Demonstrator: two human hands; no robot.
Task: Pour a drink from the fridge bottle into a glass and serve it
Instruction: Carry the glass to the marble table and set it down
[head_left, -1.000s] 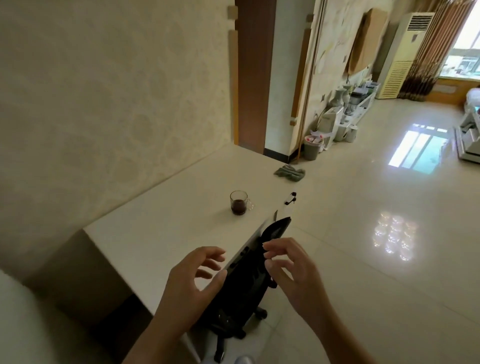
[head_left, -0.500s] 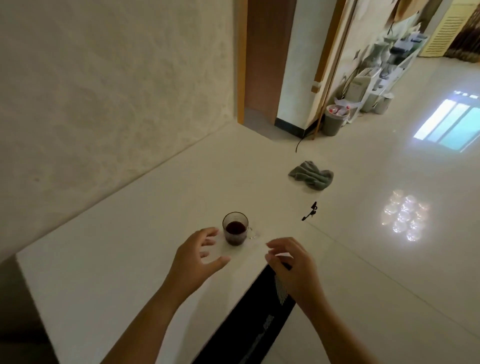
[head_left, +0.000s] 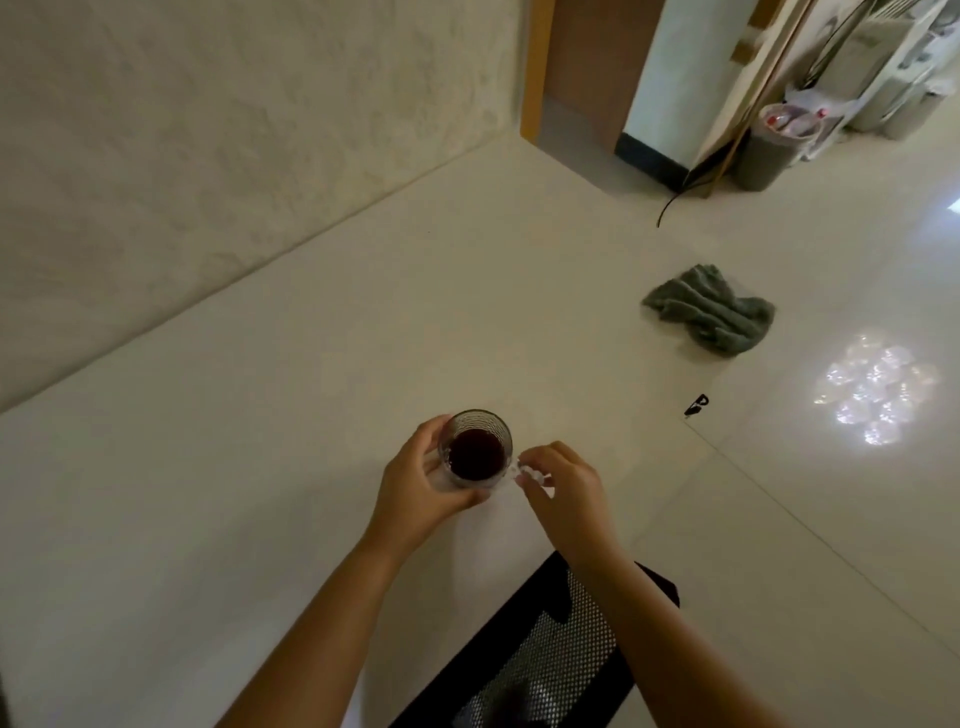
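**Two hands at a glass of dark drink on a pale table**

A clear ribbed glass (head_left: 475, 451) stands upright on a cream-white table (head_left: 291, 415), close to the table's near right edge and well away from the wall-side edge. It holds a dark red drink, filling roughly the lower part of the glass.

The left hand (head_left: 421, 491) wraps the glass from its left side, thumb under the near side and fingers curled against the far left wall, closed on it. The right hand (head_left: 563, 486) sits just to the right of the glass, its fingertips pinched together on the small clear handle that sticks out from the glass's right side.

Below the right forearm, past the table's near edge, the black mesh back of an office chair (head_left: 545, 660) shows. On the glossy tiled floor beyond the table's right edge lies a crumpled grey-green cloth (head_left: 711, 312), and farther off a grey waste bin (head_left: 763, 150) stands by the wall.
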